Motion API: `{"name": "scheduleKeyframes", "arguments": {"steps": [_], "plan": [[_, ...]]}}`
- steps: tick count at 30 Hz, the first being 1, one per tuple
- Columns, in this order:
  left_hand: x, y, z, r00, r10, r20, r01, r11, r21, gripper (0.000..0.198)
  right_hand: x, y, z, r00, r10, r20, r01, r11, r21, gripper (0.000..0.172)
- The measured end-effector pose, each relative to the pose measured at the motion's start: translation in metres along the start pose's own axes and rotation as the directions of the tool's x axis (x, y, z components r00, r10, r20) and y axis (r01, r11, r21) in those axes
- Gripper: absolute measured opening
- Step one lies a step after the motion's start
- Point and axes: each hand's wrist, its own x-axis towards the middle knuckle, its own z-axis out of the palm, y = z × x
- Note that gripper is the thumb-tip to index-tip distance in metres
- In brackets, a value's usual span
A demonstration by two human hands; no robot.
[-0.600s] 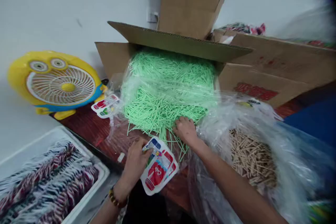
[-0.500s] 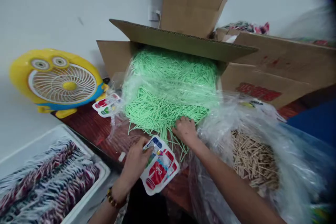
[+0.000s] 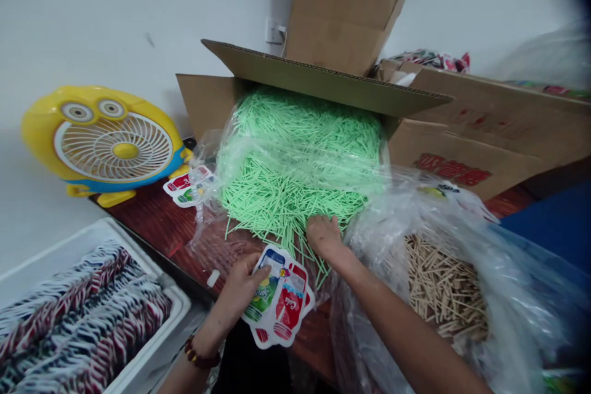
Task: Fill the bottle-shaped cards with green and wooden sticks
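My left hand is closed on a few flat cola and Sprite printed packets, fanned slightly, thumb on top. My right hand is at the front edge of a heap of thin light-green sticks. Its fingers are curled down among them and the fingertips are hidden. The heap spills from a clear plastic bag inside an open cardboard box lying on its side. Some loose green sticks lie between the box and my packets.
A yellow fan stands left, by more printed packets. A white foam box at lower left holds rows of packets. Tan sticks fill a clear bag at right. Cardboard boxes stand behind on the dark red table.
The packets in my left hand have turned to face up more, showing the Sprite print. My right hand stays at the green sticks, its fingers more curled. The view shifted slightly.
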Motion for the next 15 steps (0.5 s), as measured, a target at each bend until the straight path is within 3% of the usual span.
{"name": "scheduleKeyframes", "arguments": {"steps": [4, 8, 15], "plan": [[0.002, -0.004, -0.001, 0.998, 0.066, 0.009, -0.066, 0.993, 0.094, 0.022, -0.012, 0.010, 0.001, 0.999, -0.047, 0.015, 0.047, 0.999, 0.018, 0.029], [0.005, -0.009, -0.001, 0.989, 0.146, 0.007, -0.145, 0.971, 0.192, 0.020, -0.017, 0.005, 0.001, 0.998, -0.058, 0.003, 0.058, 0.997, 0.042, 0.030], [0.006, -0.013, -0.003, 0.987, 0.161, 0.011, -0.158, 0.957, 0.241, 0.024, -0.007, 0.006, 0.002, 0.997, -0.013, 0.080, -0.004, 0.979, 0.204, 0.030]]}}
